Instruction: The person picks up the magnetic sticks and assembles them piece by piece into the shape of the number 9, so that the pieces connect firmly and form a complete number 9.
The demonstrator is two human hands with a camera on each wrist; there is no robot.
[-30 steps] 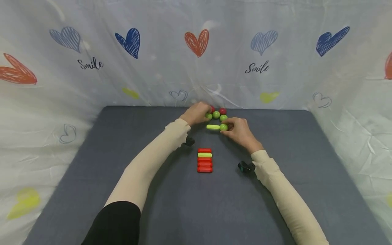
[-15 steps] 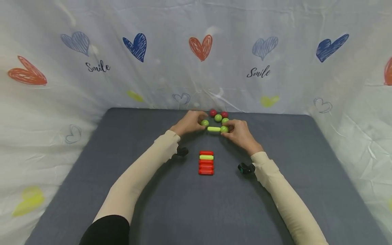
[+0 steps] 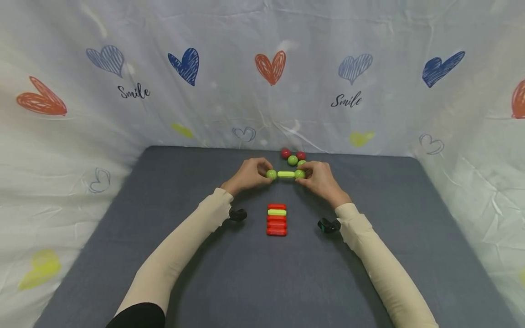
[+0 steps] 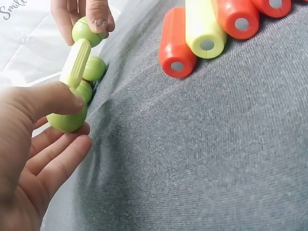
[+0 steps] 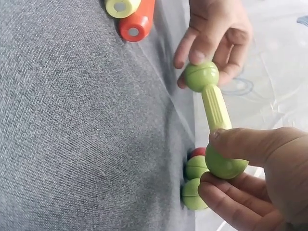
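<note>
In the head view a yellow-green rod (image 3: 285, 174) lies crosswise between two green balls. My left hand (image 3: 249, 175) pinches the left ball (image 3: 271, 174) between thumb and fingers; the left wrist view shows that green ball (image 4: 68, 120) against one end of the rod (image 4: 76, 62). At the other end, my right hand (image 3: 322, 181) pinches the right ball (image 3: 300, 174), seen in the right wrist view as a green ball (image 5: 225, 163) under the thumb. Rod and balls form one straight bar.
Two red balls (image 3: 285, 153) and two green balls (image 3: 292, 160) sit behind the hands near the table's back edge. Closer to the front, several red rods (image 3: 276, 218) and one yellow-green rod (image 3: 276, 212) lie side by side in a column. A patterned curtain hangs behind.
My left hand has come away from the ball group with a green ball, moving left and toward me, to the rod's left end. The right hand has kept its pinch, nearly still.
</note>
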